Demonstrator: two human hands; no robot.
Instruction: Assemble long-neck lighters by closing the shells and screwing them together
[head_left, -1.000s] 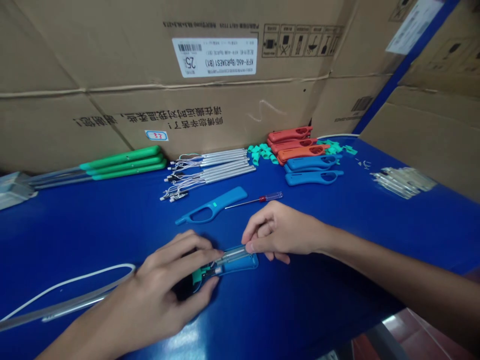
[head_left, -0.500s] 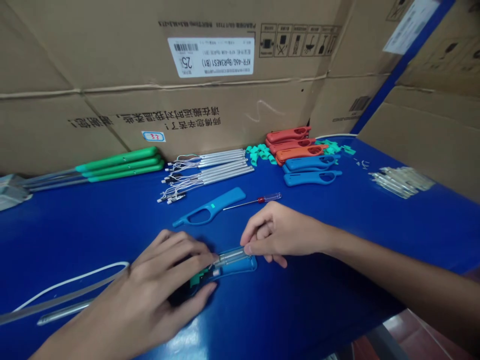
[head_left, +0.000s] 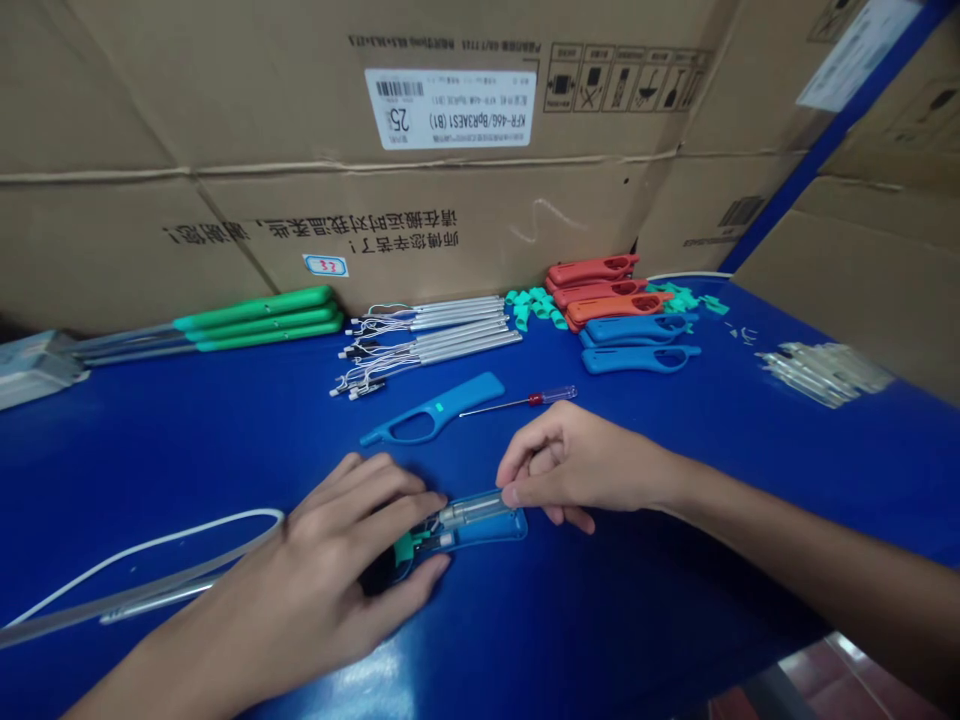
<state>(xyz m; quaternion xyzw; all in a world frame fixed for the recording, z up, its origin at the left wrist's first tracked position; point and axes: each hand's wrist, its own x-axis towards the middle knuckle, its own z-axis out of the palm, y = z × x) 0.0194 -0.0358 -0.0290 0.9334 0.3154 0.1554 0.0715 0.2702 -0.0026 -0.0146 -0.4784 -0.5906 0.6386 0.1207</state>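
Note:
My left hand point(head_left: 341, 555) is closed over the near end of a blue lighter handle half point(head_left: 495, 530), which lies open side up on the table. A green piece point(head_left: 405, 547) and a dark part with a white tip show between its thumb and fingers. In my right hand point(head_left: 566, 465), thumb and forefinger pinch the far end of a clear fuel tube point(head_left: 471, 510). That tube lies along the handle's hollow; its inner end meets my left fingertips. Just beyond the hands is another blue handle half point(head_left: 439, 410), beside a screwdriver point(head_left: 525, 402).
Silver rods with white wires point(head_left: 465, 342) lie at the back, near green-handled lighters point(head_left: 262, 320). Red, orange and blue handle shells point(head_left: 637, 358) are stacked right of green bits point(head_left: 534, 308). Clear tubes point(head_left: 825, 372) lie far right. Cardboard point(head_left: 300, 120) walls the back.
The view has shifted, so most things appear slightly farther right. My hands keep nearly the same hold on the handle half and the clear tube.

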